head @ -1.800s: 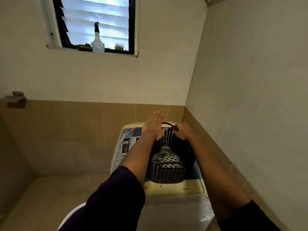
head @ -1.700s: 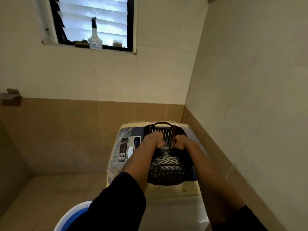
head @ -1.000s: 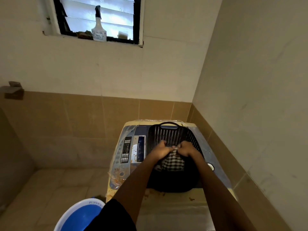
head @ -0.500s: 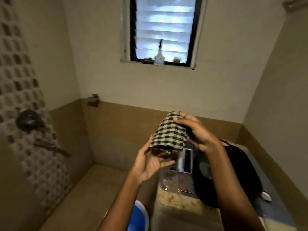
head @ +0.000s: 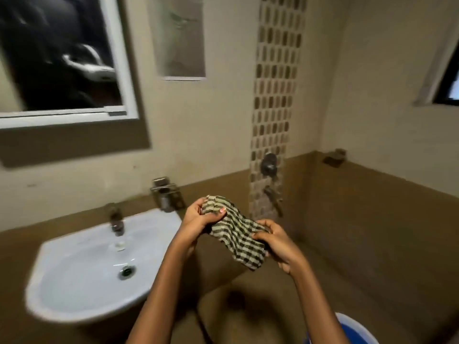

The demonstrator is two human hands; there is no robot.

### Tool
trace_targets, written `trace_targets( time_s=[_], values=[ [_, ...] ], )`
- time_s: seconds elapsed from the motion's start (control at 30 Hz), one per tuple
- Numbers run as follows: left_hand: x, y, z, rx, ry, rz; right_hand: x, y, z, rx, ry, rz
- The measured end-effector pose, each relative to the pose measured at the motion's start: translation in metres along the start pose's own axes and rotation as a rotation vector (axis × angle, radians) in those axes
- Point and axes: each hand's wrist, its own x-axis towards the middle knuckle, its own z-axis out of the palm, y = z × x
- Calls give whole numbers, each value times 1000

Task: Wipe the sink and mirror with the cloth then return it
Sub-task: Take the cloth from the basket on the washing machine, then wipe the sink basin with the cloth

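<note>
Both hands gripped the checked cloth (head: 236,234) between them, the left hand (head: 198,220) bunching one end and the right hand (head: 275,240) pinching the other, so wiping seemingly had not begun and the next move called for carrying it leftward and down to the sink (head: 74,274).

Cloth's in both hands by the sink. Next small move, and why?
Probably bunch the cloth into one hand and bring it left and down onto the sink. It is stretched between the left hand and right hand, held in the air to the right of the basin and touching neither sink nor mirror, so no wiping has begun.
</note>
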Motion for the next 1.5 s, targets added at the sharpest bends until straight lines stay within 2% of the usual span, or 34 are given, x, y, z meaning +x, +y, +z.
trace_targets(
  time_s=[0.1, 0.17, 0.23, 0.27, 0.33, 0.4, 0.47, 0.53, 0.6, 0.7, 0.77, 0.83, 0.97, 1.07, 1.13, 1.27, 1.33, 1.43, 1.5],
  values=[
    [-21, 17, -92, 237, 185, -14, 32, 6, 83, -57, -21, -20],
    [-37, 19, -154, 500, 318, -122, 50, 2, 135, -87, -92, -100],
    [-55, 20, -199, 846, 359, -220, 62, -4, 184, -155, -215, -184],
    [-63, 21, -215, 908, 322, -215, 66, -6, 208, -201, -274, -200],
    [-73, 25, -233, 728, 158, -128, 75, -4, 252, -280, -323, -194],
    [-75, 26, -238, 477, -37, -93, 87, 3, 283, -255, -225, -186],
    [-66, 20, -244, 480, -73, -54, 101, 11, 305, -183, -114, -139],
    [-49, 9, -247, 573, 80, 6, 109, 14, 317, -56, -94, -69],
    [-28, 1, -251, 563, 265, 62, 120, 18, 320, 158, -140, -5],
    [12, -7, -258, 431, 464, -21, 138, 33, 314, 488, -151, -1],
    [40, -9, -264, 350, 513, -119, 155, 56, 308, 351, -17, -120],
    [69, -15, -269, 299, 460, -239, 172, 79, 300, 55, 81, -231],
    [118, -37, -276, 271, 180, -415, 212, 103, 284, -139, 3, -171],
    [151, -59, -277, 286, 217, -486, 249, 113, 269, -287, 53, -182],
    [172, -73, -275, 406, 251, -461, 273, 118, 263, -338, 93, -184],
    [211, -90, -275, 543, 290, -300, 326, 135, 250, -461, 240, -252],
    [225, -90, -281, 602, 292, -257, 353, 138, 243, -521, 194, -196],
    [235, -89, -294, 707, 293, -158, 389, 146, 232, -647, 33, -96],
    [235, -90, -306, 782, 270, -110, 404, 153, 231, -797, 51, -71]
  ],
)
